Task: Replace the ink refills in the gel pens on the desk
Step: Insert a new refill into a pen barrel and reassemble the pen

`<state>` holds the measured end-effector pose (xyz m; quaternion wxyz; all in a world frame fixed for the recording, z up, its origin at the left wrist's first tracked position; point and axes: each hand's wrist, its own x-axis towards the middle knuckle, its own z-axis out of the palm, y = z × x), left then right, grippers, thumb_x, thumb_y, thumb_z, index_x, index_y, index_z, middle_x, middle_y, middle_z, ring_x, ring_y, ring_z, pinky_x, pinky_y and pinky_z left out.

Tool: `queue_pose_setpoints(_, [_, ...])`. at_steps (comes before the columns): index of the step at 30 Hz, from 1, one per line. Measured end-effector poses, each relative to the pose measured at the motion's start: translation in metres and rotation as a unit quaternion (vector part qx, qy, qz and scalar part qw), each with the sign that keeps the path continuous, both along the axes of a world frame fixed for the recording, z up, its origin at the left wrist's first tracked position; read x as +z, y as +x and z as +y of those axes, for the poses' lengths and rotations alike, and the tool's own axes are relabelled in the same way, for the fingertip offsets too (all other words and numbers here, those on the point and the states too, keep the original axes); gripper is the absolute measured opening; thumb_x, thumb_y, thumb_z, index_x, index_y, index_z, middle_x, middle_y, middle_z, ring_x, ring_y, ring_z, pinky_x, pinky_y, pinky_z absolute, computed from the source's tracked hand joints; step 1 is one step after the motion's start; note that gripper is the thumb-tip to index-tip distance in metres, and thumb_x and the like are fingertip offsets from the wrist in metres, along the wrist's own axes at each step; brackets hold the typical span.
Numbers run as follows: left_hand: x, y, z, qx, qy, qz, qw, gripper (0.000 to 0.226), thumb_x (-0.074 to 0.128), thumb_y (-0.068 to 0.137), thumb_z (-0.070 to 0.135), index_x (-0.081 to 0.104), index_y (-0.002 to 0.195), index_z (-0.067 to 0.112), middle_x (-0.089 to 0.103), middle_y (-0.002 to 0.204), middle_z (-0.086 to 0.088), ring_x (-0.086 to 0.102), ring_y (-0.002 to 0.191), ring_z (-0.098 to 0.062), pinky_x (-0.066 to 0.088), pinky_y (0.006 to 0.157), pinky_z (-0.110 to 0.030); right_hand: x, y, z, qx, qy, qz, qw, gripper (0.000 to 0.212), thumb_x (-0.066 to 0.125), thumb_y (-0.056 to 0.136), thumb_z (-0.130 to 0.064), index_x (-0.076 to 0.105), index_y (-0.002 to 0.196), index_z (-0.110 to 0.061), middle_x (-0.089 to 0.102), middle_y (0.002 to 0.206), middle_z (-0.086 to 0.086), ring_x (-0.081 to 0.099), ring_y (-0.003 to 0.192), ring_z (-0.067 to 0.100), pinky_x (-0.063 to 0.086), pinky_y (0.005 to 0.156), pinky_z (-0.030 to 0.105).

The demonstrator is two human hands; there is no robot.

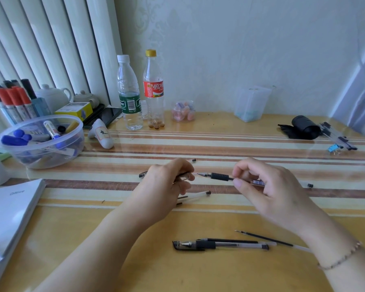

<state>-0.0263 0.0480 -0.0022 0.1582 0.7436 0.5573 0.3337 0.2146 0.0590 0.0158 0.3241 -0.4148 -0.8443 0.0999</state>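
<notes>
Hands meet above the striped surface [261, 142]: the right hand [268, 186] pinches a gel pen [218, 176] by its barrel, tip pointing left, while the left hand [169, 182] grips a pen cap [182, 176]. Nearer lie a capped pen [219, 245] and a loose refill [266, 238].

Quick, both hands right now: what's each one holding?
Left hand: grips a pen cap.
Right hand: pinches the gel pen by its barrel, tip toward the cap.

One head-worn camera looks forward and down, close over the desk [72, 228].
</notes>
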Motion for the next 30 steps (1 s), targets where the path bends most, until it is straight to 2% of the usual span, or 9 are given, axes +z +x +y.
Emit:
queue_pose_setpoints(3, [0.002,-0.001,-0.001,0.032,0.015,0.02,0.999,0.004,0.065,0.089,0.018,0.066,0.088,0.021,0.062,0.063,0.015,0.059,0.062,-0.001,0.043,0.052,-0.014,0.0,-0.001,0.0,0.003,0.008,0.008,1.0,0.006,0.055,0.085,-0.039,0.057,0.089,-0.035,0.063,0.082,-0.014,0.061,0.06,0.016,0.051,0.056,0.037])
queue_pose_setpoints(6, [0.002,-0.001,-0.002,0.033,0.024,0.032,0.999,0.011,0.063,0.09,0.028,0.066,0.08,0.025,0.057,0.053,0.014,0.051,0.048,-0.005,0.035,0.044,-0.014,-0.001,-0.001,0.0,0.002,0.014,-0.001,1.0,0.005,0.056,0.085,-0.04,0.057,0.089,-0.036,0.063,0.079,-0.015,0.061,0.061,0.012,0.05,0.054,0.033])
queue_pose_setpoints(9, [0.003,0.0,-0.003,0.01,0.029,0.036,0.999,0.012,0.061,0.091,0.031,0.062,0.079,0.03,0.057,0.054,0.008,0.048,0.046,-0.006,0.035,0.045,-0.015,-0.001,-0.001,0.0,-0.003,0.021,-0.013,1.0,0.003,0.06,0.087,-0.034,0.058,0.089,-0.035,0.063,0.075,-0.015,0.06,0.062,0.011,0.05,0.054,0.032])
queue_pose_setpoints(12, [0.003,0.0,-0.003,0.003,0.035,0.044,0.998,0.007,0.06,0.091,0.033,0.067,0.091,0.03,0.055,0.054,0.008,0.05,0.05,-0.007,0.045,0.051,-0.026,-0.001,-0.001,0.001,-0.005,0.019,-0.018,1.0,0.003,0.057,0.087,-0.038,0.057,0.089,-0.036,0.062,0.075,-0.017,0.059,0.059,0.011,0.047,0.053,0.028])
queue_pose_setpoints(15, [0.004,0.003,-0.006,-0.003,0.068,0.073,0.995,0.013,0.06,0.089,0.04,0.068,0.097,0.033,0.048,0.049,0.015,0.047,0.05,-0.001,0.036,0.049,-0.021,-0.002,-0.002,0.001,-0.002,0.027,-0.031,0.999,0.005,0.055,0.086,-0.041,0.056,0.09,-0.038,0.062,0.077,-0.018,0.056,0.056,0.012,0.04,0.049,0.02])
queue_pose_setpoints(20, [0.005,0.006,-0.011,-0.062,0.064,0.122,0.989,0.022,0.048,0.093,0.048,0.058,0.085,0.031,0.046,0.056,0.012,0.043,0.055,-0.006,0.032,0.05,-0.024,-0.002,-0.006,-0.002,0.03,0.023,-0.03,0.999,0.01,0.053,0.087,-0.042,0.059,0.093,-0.037,0.063,0.077,-0.021,0.063,0.064,0.015,0.046,0.052,0.026])
queue_pose_setpoints(24, [0.008,0.009,-0.014,-0.083,0.061,0.11,0.989,0.024,0.045,0.094,0.047,0.049,0.077,0.03,0.044,0.056,0.011,0.041,0.055,-0.01,0.032,0.049,-0.024,0.0,-0.006,-0.004,0.046,0.011,-0.005,0.999,0.01,0.057,0.085,-0.036,0.058,0.094,-0.035,0.065,0.08,-0.016,0.061,0.056,0.021,0.049,0.051,0.035])
queue_pose_setpoints(28, [0.009,0.01,-0.014,-0.083,0.088,0.111,0.986,0.02,0.051,0.095,0.041,0.055,0.08,0.028,0.041,0.055,0.013,0.04,0.054,-0.007,0.028,0.048,-0.019,0.002,-0.006,-0.004,0.049,-0.005,0.005,0.999,0.009,0.059,0.084,-0.031,0.059,0.092,-0.034,0.062,0.08,-0.014,0.055,0.053,0.017,0.045,0.048,0.03])
queue_pose_setpoints(30, [0.008,0.012,-0.014,-0.084,0.101,0.131,0.983,0.019,0.052,0.094,0.041,0.058,0.085,0.026,0.043,0.058,0.013,0.04,0.056,-0.01,0.033,0.05,-0.024,0.003,-0.007,-0.005,0.05,-0.023,-0.015,0.998,0.008,0.06,0.085,-0.032,0.059,0.092,-0.035,0.063,0.076,-0.013,0.056,0.057,0.015,0.045,0.052,0.028])
